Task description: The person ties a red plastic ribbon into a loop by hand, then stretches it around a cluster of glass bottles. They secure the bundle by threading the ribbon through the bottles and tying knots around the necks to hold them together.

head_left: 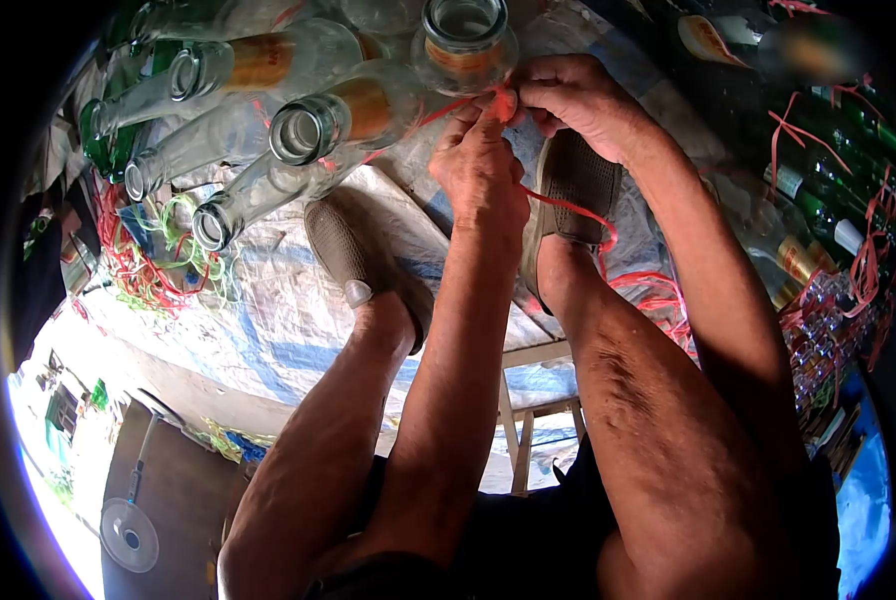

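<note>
Both my hands meet at a red plastic string [506, 103], just below an upright clear glass bottle [465, 25]. My left hand [478, 165] is closed on the string, its thumb and finger pinched at the bunched part. From the right, my right hand [578, 100] pinches the same red bunch with bent fingers. One strand runs left under a clear bottle with an orange label [368, 105]. Another loops down past my left hand over the right shoe. The exact crossing of the string between my fingertips is too small to tell.
More clear bottles [198, 145] lie at the upper left, beside tangled red and green string [158, 250]. Bundled green bottles [818, 190] are at the right. My shoes [353, 240] rest on a white and blue sheet [258, 290]. A wooden stool [523, 430] stands between my legs.
</note>
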A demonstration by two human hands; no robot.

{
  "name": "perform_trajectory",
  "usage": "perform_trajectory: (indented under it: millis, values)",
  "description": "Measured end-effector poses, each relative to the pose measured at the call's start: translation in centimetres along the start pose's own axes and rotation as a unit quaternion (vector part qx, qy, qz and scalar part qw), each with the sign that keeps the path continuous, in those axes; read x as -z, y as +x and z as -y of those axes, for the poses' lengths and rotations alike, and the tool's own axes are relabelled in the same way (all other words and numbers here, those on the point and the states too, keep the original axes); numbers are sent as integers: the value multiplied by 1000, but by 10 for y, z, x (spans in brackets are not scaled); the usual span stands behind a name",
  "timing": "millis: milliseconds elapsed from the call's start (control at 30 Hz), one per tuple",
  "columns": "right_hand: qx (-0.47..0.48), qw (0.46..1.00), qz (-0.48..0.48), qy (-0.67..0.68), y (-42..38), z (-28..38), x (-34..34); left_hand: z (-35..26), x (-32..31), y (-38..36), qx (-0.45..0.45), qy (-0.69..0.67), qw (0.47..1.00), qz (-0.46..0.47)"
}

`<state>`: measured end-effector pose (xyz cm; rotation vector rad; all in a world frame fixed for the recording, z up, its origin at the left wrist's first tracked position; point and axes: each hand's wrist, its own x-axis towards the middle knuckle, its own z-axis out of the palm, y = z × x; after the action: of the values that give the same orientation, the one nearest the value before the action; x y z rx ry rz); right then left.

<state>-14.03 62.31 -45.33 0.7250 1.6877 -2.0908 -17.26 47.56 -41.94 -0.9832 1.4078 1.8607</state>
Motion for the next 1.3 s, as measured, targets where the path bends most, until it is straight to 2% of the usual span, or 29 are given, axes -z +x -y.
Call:
perform_trajectory:
  millis: [200, 433, 700, 833, 900, 1100, 1200, 1300]
  values:
    - [18, 997, -21, -75, -2, 2, -1, -3, -3, 0, 10, 17, 1000, -11]
    - [-4, 995, -43, -88, -4, 7, -6, -4, -5, 4, 7, 17, 1000, -14]
    - [-6, 976, -95, -195, -5, 15, -12, 7, -1, 14, -60, 42, 997, 4]
    - [96, 933, -149, -313, 0, 12, -14, 15, -1, 21, -133, 28, 990, 34]
    - [168, 906, -182, -344, 1, 11, -17, 17, -2, 23, -126, 50, 991, 11]
    - [167, 889, -190, -382, 0, 13, -17, 22, -11, 18, -183, 60, 981, -18]
    - [179, 899, -182, -355, -2, 10, -18, 24, -16, 19, -191, 36, 980, -33]
    - [241, 914, -133, -297, -5, 6, -13, 24, -20, 18, -188, 3, 982, -35]
